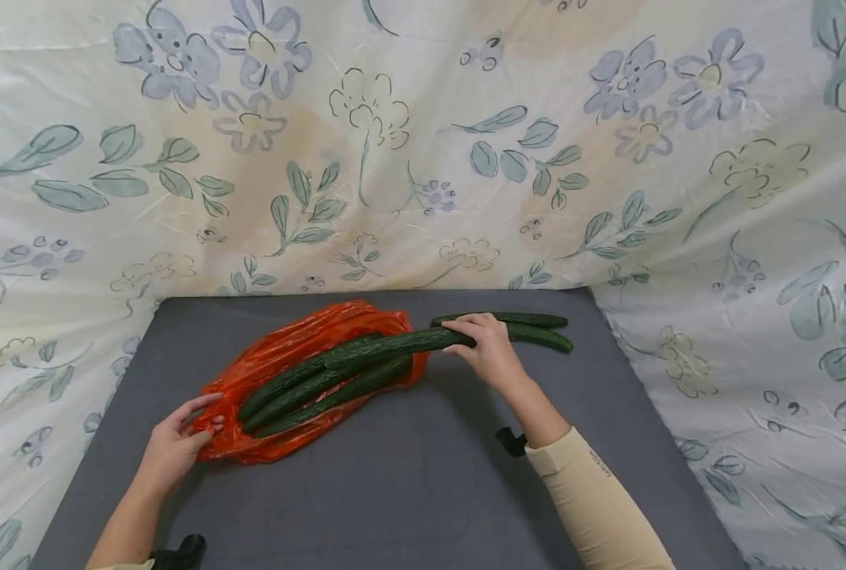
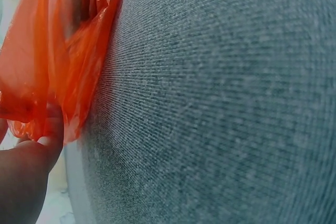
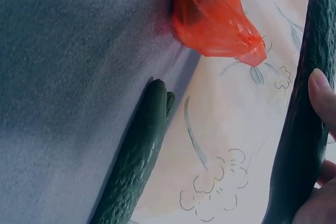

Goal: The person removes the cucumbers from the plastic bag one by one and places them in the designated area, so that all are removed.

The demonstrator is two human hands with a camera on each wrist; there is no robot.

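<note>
My right hand (image 1: 493,352) grips a long dark green cucumber (image 1: 412,342) near its right end, thumb on one side and fingers on the other. In the right wrist view this cucumber (image 3: 307,108) is raised off the table. Its far end overlaps several other cucumbers (image 1: 295,396) lying in a thin red plastic bag (image 1: 280,340). At the bag's left end, my left hand (image 1: 169,447) pinches the crumpled plastic (image 2: 31,61) between thumb and fingers. Beyond my right hand, two more cucumbers (image 1: 546,338) lie side by side on the table, partly hidden by it in the head view.
A dark grey table (image 1: 366,507) carries everything. Behind it and along both sides hangs a pale cloth (image 1: 409,182) printed with flowers and leaves. Black straps (image 1: 181,554) sit at both wrists. The bag's mouth (image 3: 231,40) faces right, towards the two loose cucumbers.
</note>
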